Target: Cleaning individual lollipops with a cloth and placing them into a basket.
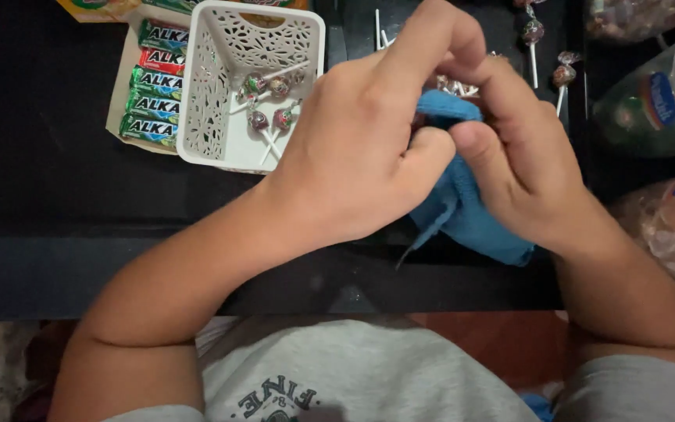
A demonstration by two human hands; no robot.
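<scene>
Grey shirt fabric [337,367] fills the bottom middle of the frame, nearest the lens, with both bare forearms rising from it toward the centre. Next in size is the black counter [48,156], which spans the whole upper half. Over its middle the two hands meet. Left hand [361,148] lies across the centre, fingers curled and thumb pressed down, gripping a blue cloth [462,207]. Right hand [521,152] sits just right of centre, closed on the same cloth from the other side, its thumb touching the fabric near the left thumb. One end of the cloth bunches between the fingertips while the rest hangs down toward the lower right of centre, with a loose thread trailing below. Whether anything is wrapped inside the cloth cannot be told.

A white perforated basket [205,94] stands at the upper left of centre, holding several wrapped lollipops [269,101]. Just left of it, touching its side, a card tray carries stacked candy bars [152,86] in green and red wrappers. Clear plastic jars [666,101] stand along the right edge. A few loose lollipops [548,55] lie at the upper right, beyond the hands.
</scene>
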